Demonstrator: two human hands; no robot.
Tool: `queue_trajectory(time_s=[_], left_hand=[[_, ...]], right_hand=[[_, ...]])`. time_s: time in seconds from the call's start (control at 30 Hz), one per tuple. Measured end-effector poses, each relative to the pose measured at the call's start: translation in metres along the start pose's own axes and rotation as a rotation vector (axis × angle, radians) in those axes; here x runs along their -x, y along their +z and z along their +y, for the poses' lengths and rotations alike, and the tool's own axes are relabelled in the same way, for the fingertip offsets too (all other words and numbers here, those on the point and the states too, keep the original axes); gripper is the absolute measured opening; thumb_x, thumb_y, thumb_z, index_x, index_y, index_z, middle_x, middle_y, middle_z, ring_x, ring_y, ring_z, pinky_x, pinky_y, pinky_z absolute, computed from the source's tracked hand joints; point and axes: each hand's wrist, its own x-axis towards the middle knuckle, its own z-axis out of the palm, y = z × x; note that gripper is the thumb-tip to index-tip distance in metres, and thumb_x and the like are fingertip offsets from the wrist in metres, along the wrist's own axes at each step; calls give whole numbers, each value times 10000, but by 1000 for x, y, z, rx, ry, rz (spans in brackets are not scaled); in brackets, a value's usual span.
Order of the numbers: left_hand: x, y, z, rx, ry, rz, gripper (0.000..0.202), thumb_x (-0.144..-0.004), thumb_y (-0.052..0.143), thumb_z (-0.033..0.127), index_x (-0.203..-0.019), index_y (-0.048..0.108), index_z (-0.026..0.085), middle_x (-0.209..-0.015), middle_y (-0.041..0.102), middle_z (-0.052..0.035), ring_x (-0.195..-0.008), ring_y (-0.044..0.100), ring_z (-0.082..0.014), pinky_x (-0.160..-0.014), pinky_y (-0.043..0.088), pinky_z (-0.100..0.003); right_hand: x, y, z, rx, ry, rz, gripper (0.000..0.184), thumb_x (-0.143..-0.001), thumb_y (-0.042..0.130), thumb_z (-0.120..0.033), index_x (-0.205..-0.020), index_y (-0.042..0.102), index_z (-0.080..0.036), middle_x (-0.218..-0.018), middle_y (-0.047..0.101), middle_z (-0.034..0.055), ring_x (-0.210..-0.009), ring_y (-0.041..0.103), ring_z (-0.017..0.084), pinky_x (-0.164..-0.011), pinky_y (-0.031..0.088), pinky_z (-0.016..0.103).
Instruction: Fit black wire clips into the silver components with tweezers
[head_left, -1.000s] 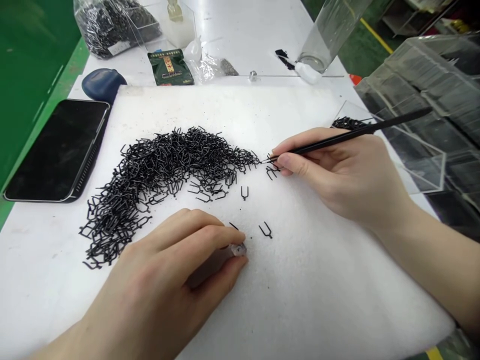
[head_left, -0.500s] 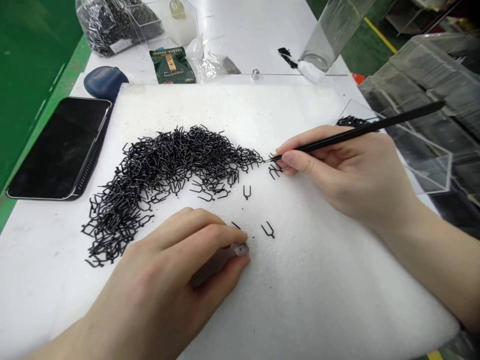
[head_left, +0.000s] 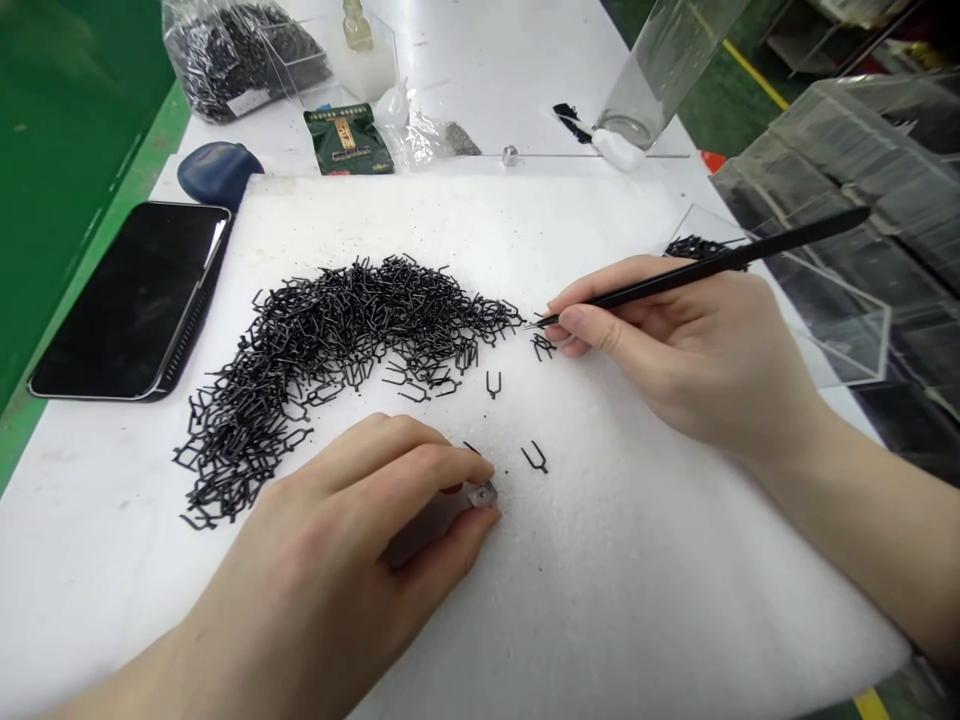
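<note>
Small black wire clips [head_left: 337, 340] lie in a big, curved heap on a white foam pad [head_left: 600, 600]. Most of them are still tangled together. Only a few lie apart from the heap: one clip [head_left: 493, 384] sits alone just below it, and another clip [head_left: 534, 457] lies lower down, near the left hand [head_left: 337, 540]. A small clump of clips [head_left: 543, 346] lies at the thin end of the heap, just under the tip of a thin black stick [head_left: 712, 265]. The right hand [head_left: 675, 350] is closed around the stick and holds it like a pen. The left hand is closed too, and its fingers pinch a small clear piece [head_left: 482, 494] against the foam. The pad sits on a white worktop [head_left: 487, 90]. To the left of the pad lie a black phone [head_left: 127, 300] and a round blue thing [head_left: 219, 170]. Past the pad are a plastic bag of black clips [head_left: 240, 65], a green packet [head_left: 347, 140] and a tall clear bottle [head_left: 645, 90]. On the right, a clear tray [head_left: 825, 310] holds a small pile of black clips [head_left: 697, 246]. Beyond the worktop are a green wall [head_left: 67, 180], a green floor [head_left: 720, 70] and stacked clear boxes [head_left: 862, 150].
</note>
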Motion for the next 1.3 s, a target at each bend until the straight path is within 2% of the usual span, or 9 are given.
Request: queue_trajectory(time_s=[0.13, 0.27, 0.5, 0.53, 0.63, 0.83, 0.9, 1.07, 1.3], left_hand=[[2, 1, -1, 4, -4, 21, 195, -1079, 714, 172, -1110, 870, 285, -1035, 872, 25, -834, 841, -118, -760, 668, -209], [2, -1, -1, -5, -21, -40, 194, -1069, 735, 157, -1115, 878, 278, -1059, 881, 22, -853, 851, -115, -780, 674, -200], [-2, -4, 1, 20, -11, 8, 181, -1070, 729, 167, -1104, 873, 272, -1028, 875, 13, -838, 837, -133, -782, 688, -220], [-2, -3, 0, 14, -26, -43, 172, -1080, 739, 174, -1119, 876, 271, -1051, 879, 9, -880, 851, -142, -815, 696, -230], [0, -1, -2, 4, -18, -29, 183, -1078, 737, 158, -1102, 879, 270, -1028, 875, 16, -848, 839, -133, -769, 675, -225], [0, -2, 3, -6, -15, -9, 167, -1081, 769, 131, -1111, 892, 239, -995, 857, 11, -853, 825, -135, -721, 632, -223], [0, -3, 6, -5, 4, 7, 156, -1074, 789, 114, -1112, 897, 220, -955, 849, 14, -849, 816, -137, -688, 609, -221], [-2, -2, 7, -13, 1, 9, 135, -1012, 882, 78, -1069, 908, 197, -915, 840, 21, -848, 815, -136, -648, 583, -209], [-3, 0, 7, -9, -4, 26, 176, -950, 950, 57, -1060, 925, 192, -879, 817, 39, -698, 727, -101, -640, 581, -202]], right_hand=[[1, 1, 0, -29, 15, 12, 142, -1013, 896, -200, -927, 891, -312, -862, 896, -6, -819, 888, 254, -790, 771, 433], [1, 2, 0, -25, -10, 18, 134, -1007, 907, -200, -934, 900, -313, -854, 893, -10, -805, 882, 245, -773, 765, 421], [0, 1, 0, -11, -16, 18, 141, -998, 911, -192, -936, 913, -319, -849, 894, -14, -796, 879, 253, -750, 759, 436], [0, 1, 0, -15, -18, 17, 146, -999, 909, -188, -933, 912, -319, -842, 891, -13, -793, 878, 252, -752, 761, 434], [0, 0, -1, -22, -25, 24, 164, -1002, 909, -171, -921, 903, -314, -830, 884, -11, -781, 878, 251, -746, 764, 433], [9, -4, -11, -33, -88, 85, 178, -1042, 926, -189, -968, 911, -350, -991, 919, -21, -910, 897, 231, -854, 757, 396], [13, -5, -15, -73, -121, -3, 171, -1045, 933, -198, -998, 919, -362, -1021, 926, -29, -901, 895, 213, -859, 760, 366], [17, -1, -18, -194, -115, -417, 124, -1046, 918, -221, -1009, 915, -339, -969, 938, 3, -876, 929, 233, -704, 766, 312], [14, 3, -15, -201, -96, -502, 142, -1012, 952, -230, -1001, 969, -370, -962, 943, 0, -889, 927, 236, -753, 776, 310]])
